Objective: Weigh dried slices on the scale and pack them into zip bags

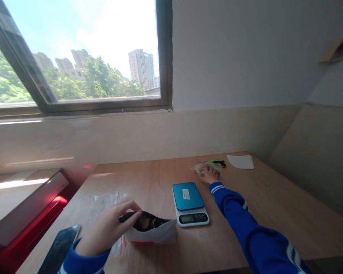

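Observation:
My left hand (111, 226) pinches the rim of an open pouch (157, 234), pale outside and dark inside, with brownish pieces showing in its mouth. Under and behind that hand lie clear plastic zip bags (105, 201) with red strips. Stretched out to the far side of the table, my right hand (210, 175) is closed on a small clear plastic bag (201, 167) with something pale in it; what the bag holds is too small to name. Between the two hands stands a kitchen scale (188, 196) with a blue plate and a white body.
A green and black tool (217, 161) lies just behind my right hand, beside a white sheet of paper (240, 161). A dark phone (60, 247) rests at the table's left front. Behind the wooden table (148, 175) are a wall and a window (103, 57).

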Demonstrator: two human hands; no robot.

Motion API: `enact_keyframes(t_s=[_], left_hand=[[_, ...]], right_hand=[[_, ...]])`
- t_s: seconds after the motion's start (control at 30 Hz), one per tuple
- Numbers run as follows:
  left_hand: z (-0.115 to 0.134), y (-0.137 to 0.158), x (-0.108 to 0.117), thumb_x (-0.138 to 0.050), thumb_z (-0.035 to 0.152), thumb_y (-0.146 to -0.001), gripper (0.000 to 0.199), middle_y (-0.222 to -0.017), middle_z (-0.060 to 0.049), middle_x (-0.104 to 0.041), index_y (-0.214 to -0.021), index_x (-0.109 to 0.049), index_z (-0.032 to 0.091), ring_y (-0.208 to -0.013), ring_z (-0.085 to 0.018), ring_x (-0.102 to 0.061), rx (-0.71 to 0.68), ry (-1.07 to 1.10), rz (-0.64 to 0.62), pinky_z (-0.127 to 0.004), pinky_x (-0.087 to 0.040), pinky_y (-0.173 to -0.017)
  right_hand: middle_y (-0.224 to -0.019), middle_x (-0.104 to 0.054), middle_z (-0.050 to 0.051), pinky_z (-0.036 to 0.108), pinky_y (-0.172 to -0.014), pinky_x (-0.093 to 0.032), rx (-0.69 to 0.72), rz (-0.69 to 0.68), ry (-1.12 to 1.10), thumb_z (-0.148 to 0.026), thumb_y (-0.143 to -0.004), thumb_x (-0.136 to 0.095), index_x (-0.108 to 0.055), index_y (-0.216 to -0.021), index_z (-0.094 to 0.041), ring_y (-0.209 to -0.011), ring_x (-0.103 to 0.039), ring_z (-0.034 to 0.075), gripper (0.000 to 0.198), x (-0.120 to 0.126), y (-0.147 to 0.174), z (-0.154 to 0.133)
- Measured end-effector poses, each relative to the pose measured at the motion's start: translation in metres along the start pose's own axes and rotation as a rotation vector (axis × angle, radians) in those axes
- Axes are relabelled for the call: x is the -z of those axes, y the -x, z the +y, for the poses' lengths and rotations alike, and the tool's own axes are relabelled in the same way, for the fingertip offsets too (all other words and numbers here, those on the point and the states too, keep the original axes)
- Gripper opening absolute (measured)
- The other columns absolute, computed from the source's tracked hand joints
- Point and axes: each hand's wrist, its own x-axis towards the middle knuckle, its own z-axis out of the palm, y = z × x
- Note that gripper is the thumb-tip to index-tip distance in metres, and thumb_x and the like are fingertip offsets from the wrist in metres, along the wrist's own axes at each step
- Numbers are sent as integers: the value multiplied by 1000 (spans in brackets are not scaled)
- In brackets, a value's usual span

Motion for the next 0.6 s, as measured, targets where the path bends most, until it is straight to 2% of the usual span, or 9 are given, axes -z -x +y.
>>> enact_keyframes(t_s=[0.1,0.2,0.4,0.5,0.6], left_hand=[[4,-18,10,-44,38,-86,26,-70,2,-71,-79,-67,28,-65,-17,-66,27,-150,-26,-25,-44,-58],[4,-30,16,-42,38,-86,25,-66,2,-68,-80,-66,30,-60,-18,-64,104,-288,37,-25,-37,-55],[3,-51,16,-36,41,-91,28,-81,-1,-71,-85,-60,27,-79,-23,-67,264,-411,112,-27,-35,-60],[2,-62,15,-35,40,-92,27,-87,-3,-71,-88,-58,25,-84,-24,-67,321,-415,117,-28,-36,-61],[0,-67,14,-34,43,-94,30,-89,-4,-71,-90,-56,23,-86,-24,-68,329,-391,134,-28,-39,-61]], right_hand=[[-144,-40,28,61,-101,-33,-77,36,17,-22,-82,-62,-46,-136,-8,-135,-33,44,57,-25,0,13],[-145,-40,27,59,-104,-29,-47,87,-10,-20,-83,-53,-45,-137,-8,-138,-29,42,55,-39,1,24],[-124,-61,23,43,-102,-40,54,142,-148,-13,-80,-45,-59,-117,-6,-120,-54,31,41,-30,10,51],[-113,-68,17,38,-94,-46,79,161,-225,-20,-84,-40,-64,-104,-11,-106,-64,27,33,-20,35,68],[-104,-73,15,40,-80,-52,50,189,-274,-32,-86,-38,-66,-100,-15,-92,-69,29,37,-11,74,81]])
